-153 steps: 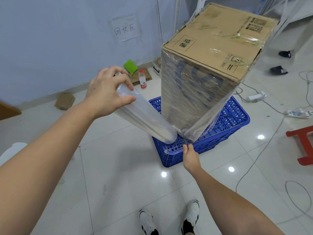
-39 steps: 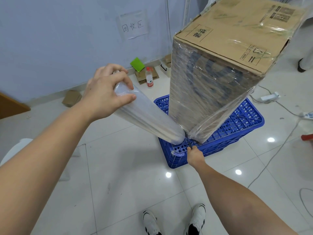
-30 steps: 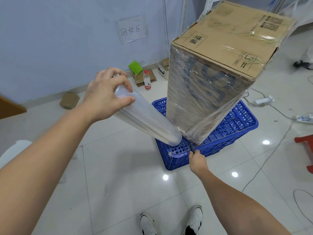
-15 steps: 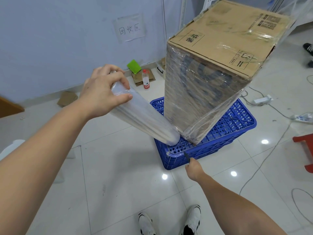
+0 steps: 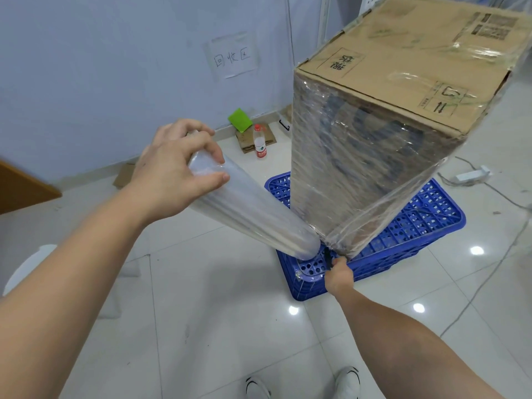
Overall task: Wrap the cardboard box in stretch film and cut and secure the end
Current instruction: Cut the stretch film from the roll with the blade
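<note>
Under the left hand [image 5: 175, 171] | grip wraps stretch film roll [image 5: 247, 214] | right hand [image 5: 339, 276] grips small dark cutter [image 5: 327, 256] at film below cardboard box [image 5: 374, 133] | box stands on blue crate [image 5: 408, 234]

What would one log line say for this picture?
left hand grips film roll | right hand holds small dark cutter at film | box wrapped, on blue crate
</note>
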### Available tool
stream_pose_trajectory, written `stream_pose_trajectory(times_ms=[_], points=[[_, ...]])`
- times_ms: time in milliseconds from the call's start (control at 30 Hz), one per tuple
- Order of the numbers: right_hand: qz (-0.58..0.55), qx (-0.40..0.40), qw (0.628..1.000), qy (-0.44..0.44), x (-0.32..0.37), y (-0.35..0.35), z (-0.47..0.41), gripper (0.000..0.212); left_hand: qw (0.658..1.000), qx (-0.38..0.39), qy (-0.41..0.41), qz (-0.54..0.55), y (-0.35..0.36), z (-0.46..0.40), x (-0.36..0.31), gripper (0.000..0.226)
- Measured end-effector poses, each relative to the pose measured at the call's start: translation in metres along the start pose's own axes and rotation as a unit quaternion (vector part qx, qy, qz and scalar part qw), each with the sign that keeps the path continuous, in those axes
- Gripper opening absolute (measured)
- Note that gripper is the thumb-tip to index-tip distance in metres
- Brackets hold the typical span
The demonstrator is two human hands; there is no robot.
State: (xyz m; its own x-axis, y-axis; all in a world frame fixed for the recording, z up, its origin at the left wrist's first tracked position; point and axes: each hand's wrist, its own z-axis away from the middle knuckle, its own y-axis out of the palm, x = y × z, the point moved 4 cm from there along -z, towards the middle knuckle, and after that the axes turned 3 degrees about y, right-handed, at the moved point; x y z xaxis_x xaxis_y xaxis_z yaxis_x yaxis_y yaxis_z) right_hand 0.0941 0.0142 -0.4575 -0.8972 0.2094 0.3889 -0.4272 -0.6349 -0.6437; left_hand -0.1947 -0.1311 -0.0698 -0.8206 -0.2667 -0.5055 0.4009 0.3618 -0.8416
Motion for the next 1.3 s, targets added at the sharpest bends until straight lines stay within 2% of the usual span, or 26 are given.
stream_pose_trajectory(times_ms=[200, 467, 700, 900, 1033, 1167, 1300], points=[[-0.013, -0.061, 0.997, -0.048, -0.006, 0.007, 0.01, 0.015, 1.0, -0.009, 0.006, -0.002, 0.001, 0.006, -0.003, 0.029], [0.006, -0.105, 0.991, -0.083, 0.004, 0.012, 0.006, 0.017, 1.0, -0.014, 0.0, -0.006, 0.0, 0.012, 0.001, 0.028], [0.074, -0.063, 0.989, -0.107, 0.003, 0.031, -0.003, 0.019, 1.0, -0.02, -0.008, -0.006, 0.0, 0.017, 0.005, 0.025], [0.084, -0.067, 0.985, -0.136, 0.005, 0.024, 0.006, 0.031, 1.0, -0.017, -0.009, -0.01, 0.0, 0.016, 0.003, 0.025], [0.046, -0.077, 0.975, -0.203, 0.021, 0.001, 0.04, 0.028, 0.999, -0.011, -0.001, -0.03, 0.001, 0.012, -0.005, 0.023], [0.047, -0.102, 0.95, -0.291, 0.042, -0.049, 0.091, 0.021, 0.999, 0.012, 0.012, -0.046, -0.001, 0.01, -0.013, 0.029], [0.089, -0.16, 0.905, -0.383, 0.067, -0.112, 0.159, 0.03, 0.994, 0.062, 0.025, -0.084, -0.005, 0.01, -0.019, 0.052]])
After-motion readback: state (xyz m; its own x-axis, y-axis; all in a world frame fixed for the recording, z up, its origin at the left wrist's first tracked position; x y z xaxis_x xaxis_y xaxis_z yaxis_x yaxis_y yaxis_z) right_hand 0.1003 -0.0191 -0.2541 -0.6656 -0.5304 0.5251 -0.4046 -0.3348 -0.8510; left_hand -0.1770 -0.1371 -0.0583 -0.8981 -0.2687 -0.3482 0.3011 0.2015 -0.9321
